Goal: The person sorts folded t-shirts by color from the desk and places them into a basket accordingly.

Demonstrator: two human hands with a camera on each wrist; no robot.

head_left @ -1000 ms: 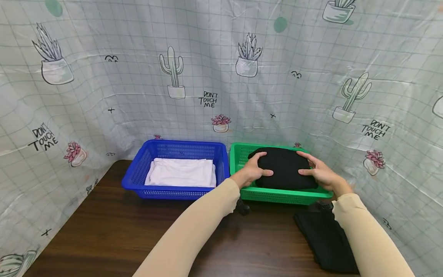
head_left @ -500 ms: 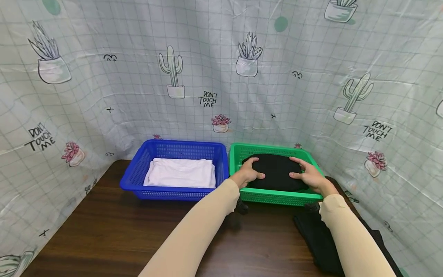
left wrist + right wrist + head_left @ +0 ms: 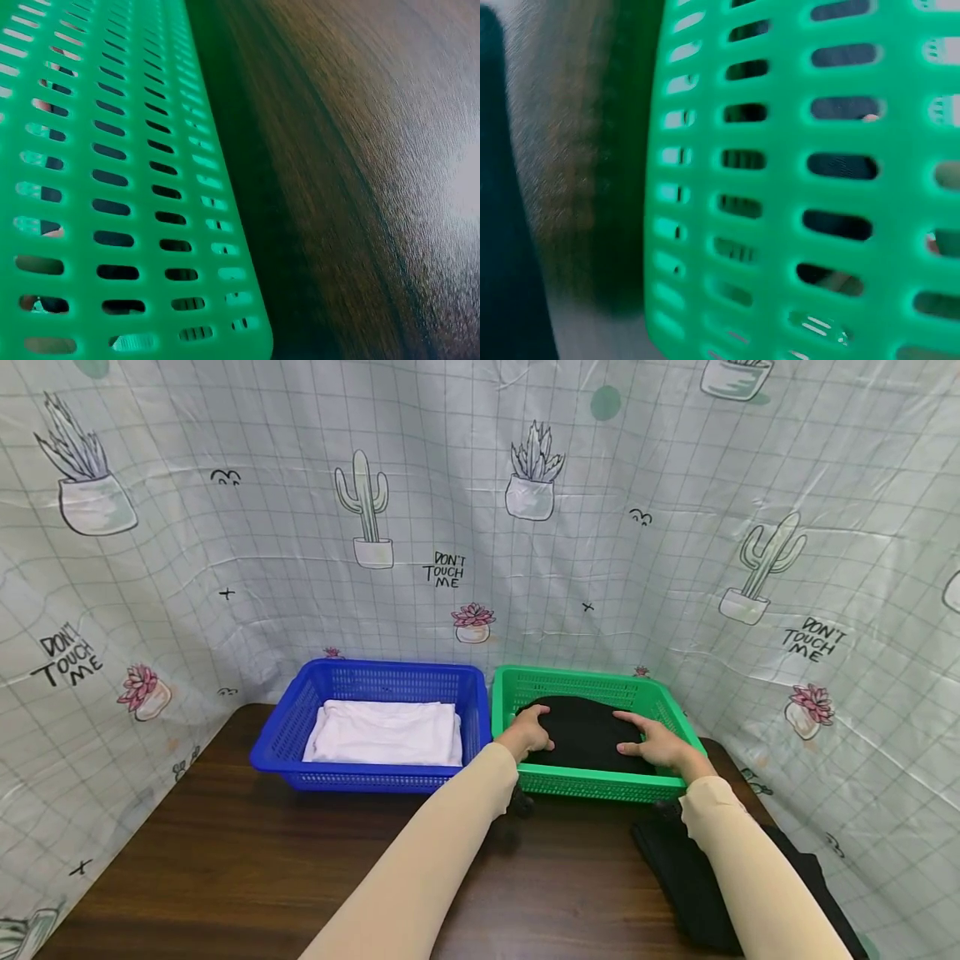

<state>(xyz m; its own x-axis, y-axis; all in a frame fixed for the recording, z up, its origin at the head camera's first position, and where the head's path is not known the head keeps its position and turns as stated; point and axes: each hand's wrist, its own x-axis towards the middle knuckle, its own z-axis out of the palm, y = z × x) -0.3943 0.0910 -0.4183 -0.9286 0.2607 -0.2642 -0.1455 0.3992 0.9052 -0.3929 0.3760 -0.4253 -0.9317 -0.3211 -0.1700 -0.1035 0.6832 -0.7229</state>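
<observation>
A folded black cloth (image 3: 585, 735) lies low inside the green basket (image 3: 600, 781) in the head view. At its left end my left hand (image 3: 525, 735) holds it, thumb and a finger on top. My right hand (image 3: 660, 747) holds the right end the same way, its thumb and forefinger spread apart on the cloth. The remaining fingers of both hands are mostly hidden. Both wrist views look at the slotted green basket wall (image 3: 82, 172) from outside, with dark cloth showing through the slots.
To the left, touching or close beside, stands a blue basket (image 3: 390, 778) with folded white cloth (image 3: 382, 732). More black cloth (image 3: 697, 889) lies on the brown wooden table (image 3: 225, 860), partly under my right forearm. A printed curtain (image 3: 420, 510) hangs behind.
Both hands have lowered the black cloth deeper into the green basket and shifted it slightly left. The blue basket with the white cloth stays in place.
</observation>
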